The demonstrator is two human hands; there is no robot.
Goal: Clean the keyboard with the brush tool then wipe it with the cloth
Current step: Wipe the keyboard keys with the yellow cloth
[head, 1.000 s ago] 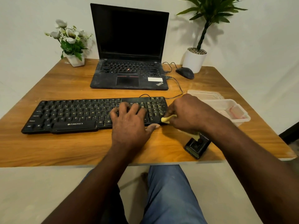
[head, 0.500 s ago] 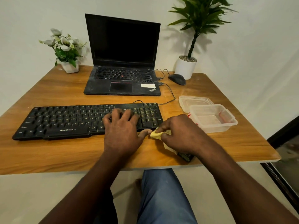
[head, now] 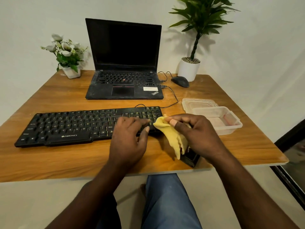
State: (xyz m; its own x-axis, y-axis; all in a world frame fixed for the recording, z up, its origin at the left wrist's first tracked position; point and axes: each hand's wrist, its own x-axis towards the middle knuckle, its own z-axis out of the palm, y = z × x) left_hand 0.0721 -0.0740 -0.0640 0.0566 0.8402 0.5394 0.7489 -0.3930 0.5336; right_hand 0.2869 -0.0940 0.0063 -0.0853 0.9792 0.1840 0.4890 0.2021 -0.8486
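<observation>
Keyboard (head: 74, 124): black, full-size, ZEBRONICS on the front lip, flat on the wooden table (head: 66, 162), running from left of centre to mid-right, with its cable leading off the back edge.

Back left: flower pot (head: 69, 63), white blooms. Centre back: laptop (head: 123, 63), lid up, screen dark.

Left hand (head: 128, 139): palm down on the keyboard's right end, fingers straight and slightly spread on the keys, thumb at the front edge.

Cloth (head: 171, 136): yellow, bunched. Its top corner is at the keyboard's right end and the rest hangs down toward the table.

Right hand (head: 198, 133): thumb and fingers pinch the cloth's top.

Small black tool (head: 189, 157): at the front table edge, mostly hidden under the cloth and right hand.

Back right: mouse (head: 180, 81), black, just beside the white pot of a leafy plant (head: 189, 68).

Right: clear plastic container (head: 219, 119), open. Something reddish is at its far end, cannot tell what. Clear lid (head: 198, 103) lies touching it behind.

Counts: 1 keyboard, 1 laptop, 1 mouse, 2 potted plants, 1 cloth, 1 container, 1 lid.
</observation>
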